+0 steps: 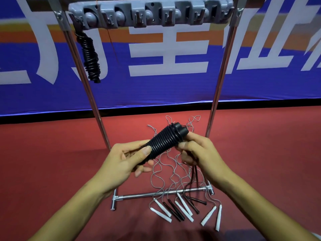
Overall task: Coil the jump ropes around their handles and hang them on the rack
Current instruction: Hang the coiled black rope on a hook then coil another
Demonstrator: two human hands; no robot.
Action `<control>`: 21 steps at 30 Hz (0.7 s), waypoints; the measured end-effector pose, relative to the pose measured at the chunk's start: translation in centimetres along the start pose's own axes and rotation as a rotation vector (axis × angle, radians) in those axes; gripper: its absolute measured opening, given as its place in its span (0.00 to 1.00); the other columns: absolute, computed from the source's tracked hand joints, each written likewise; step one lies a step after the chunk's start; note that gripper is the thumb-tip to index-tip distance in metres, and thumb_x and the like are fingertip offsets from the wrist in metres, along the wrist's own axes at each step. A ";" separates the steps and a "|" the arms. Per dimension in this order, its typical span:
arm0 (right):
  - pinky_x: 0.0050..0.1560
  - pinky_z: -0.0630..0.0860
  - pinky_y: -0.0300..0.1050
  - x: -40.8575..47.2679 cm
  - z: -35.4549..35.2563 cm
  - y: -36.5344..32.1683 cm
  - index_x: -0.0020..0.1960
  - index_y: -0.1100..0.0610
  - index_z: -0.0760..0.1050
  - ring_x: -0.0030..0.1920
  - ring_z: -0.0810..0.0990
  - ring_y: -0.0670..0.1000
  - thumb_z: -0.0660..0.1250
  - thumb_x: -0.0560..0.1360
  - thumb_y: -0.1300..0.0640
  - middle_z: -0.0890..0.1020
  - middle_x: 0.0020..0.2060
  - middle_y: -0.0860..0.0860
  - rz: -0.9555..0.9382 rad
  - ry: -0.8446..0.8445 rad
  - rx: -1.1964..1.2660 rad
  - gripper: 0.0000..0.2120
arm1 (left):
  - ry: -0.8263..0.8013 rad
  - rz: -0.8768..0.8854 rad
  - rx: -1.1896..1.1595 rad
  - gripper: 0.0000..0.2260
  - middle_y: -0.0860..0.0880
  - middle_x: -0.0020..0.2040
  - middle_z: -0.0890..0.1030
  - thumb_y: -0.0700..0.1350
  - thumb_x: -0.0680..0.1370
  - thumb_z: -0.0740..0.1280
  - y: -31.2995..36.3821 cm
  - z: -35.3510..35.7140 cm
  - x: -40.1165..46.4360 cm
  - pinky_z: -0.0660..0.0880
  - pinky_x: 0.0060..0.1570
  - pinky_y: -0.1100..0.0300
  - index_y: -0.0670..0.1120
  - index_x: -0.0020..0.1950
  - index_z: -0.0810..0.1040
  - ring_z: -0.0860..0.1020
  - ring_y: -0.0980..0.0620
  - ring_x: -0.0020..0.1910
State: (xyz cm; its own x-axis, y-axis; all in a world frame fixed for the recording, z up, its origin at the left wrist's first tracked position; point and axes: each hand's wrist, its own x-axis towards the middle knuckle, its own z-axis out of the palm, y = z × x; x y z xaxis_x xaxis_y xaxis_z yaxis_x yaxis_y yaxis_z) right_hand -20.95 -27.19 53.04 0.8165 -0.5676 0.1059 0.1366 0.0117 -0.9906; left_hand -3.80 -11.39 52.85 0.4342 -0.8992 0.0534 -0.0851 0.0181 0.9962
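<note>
- Banner (173,80), blue with white characters, is filling the far wall; red floor (52,153) is running under everything.
- Rack (218,80) is standing mid-scene on two chrome uprights, with a grey hook bar (149,14) across the top and a chrome base bar (156,193) lying near.
- Hung rope (91,58), black and already coiled, is dangling from the far-left hook, just beside the left upright.
- Left hand (125,160) is gripping the near end of the coiled rope (163,141), thumb on top and fingers curled underneath.
- Right hand (199,152) is pinching the far end of that bundle near the handle caps, with loose black cord trailing down from the palm.
- Coiled rope is sitting between both hands, tilted up to the right, in front of the rack and off the floor.
- Loose ropes (173,174), grey and black cords in a tangle, are lying on the floor across the base bar.
- White handles (208,218) and black handles (175,210) are fanning out near the base bar, toward the viewer.
</note>
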 end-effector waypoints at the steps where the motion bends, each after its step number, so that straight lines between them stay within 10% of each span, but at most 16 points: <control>1: 0.31 0.55 0.43 0.0 0.0 0.2 0.46 0.50 0.81 0.30 0.59 0.48 0.68 0.79 0.57 0.65 0.32 0.49 0.008 -0.019 -0.011 0.05 | 0.017 0.003 0.015 0.17 0.46 0.38 0.83 0.44 0.79 0.68 -0.1 0.0 0.1 0.85 0.47 0.46 0.44 0.67 0.82 0.75 0.56 0.28; 5: 0.31 0.54 0.42 -0.2 0.2 1.2 0.50 0.59 0.80 0.31 0.57 0.48 0.72 0.78 0.50 0.61 0.31 0.46 0.047 0.078 -0.008 0.12 | 0.017 0.048 0.106 0.12 0.45 0.36 0.82 0.46 0.81 0.69 -0.7 0.1 0.1 0.76 0.35 0.62 0.55 0.63 0.86 0.74 0.49 0.33; 13: 0.28 0.52 0.39 -0.2 0.8 1.9 0.39 0.49 0.77 0.29 0.55 0.47 0.71 0.79 0.48 0.61 0.32 0.47 0.222 0.079 0.122 0.11 | 0.108 0.202 0.479 0.10 0.53 0.35 0.82 0.51 0.82 0.68 -1.7 -0.2 0.0 0.78 0.37 0.57 0.62 0.60 0.83 0.79 0.57 0.31; 21: 0.26 0.59 0.40 -0.4 1.2 2.3 0.62 0.67 0.72 0.24 0.58 0.47 0.65 0.84 0.60 0.88 0.48 0.58 0.239 0.130 0.025 0.12 | 0.217 0.195 0.490 0.10 0.49 0.36 0.84 0.46 0.84 0.69 -2.0 -0.8 0.5 0.84 0.43 0.44 0.61 0.56 0.85 0.85 0.45 0.38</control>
State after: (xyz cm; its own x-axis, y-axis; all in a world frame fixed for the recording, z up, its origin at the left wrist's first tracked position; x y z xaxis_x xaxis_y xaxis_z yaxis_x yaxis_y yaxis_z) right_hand -20.27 -26.02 50.80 0.7489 -0.6469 -0.1440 -0.0361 0.1772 -0.9835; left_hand -2.71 -11.54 50.96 0.5388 -0.7880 0.2980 -0.5658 -0.0764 0.8210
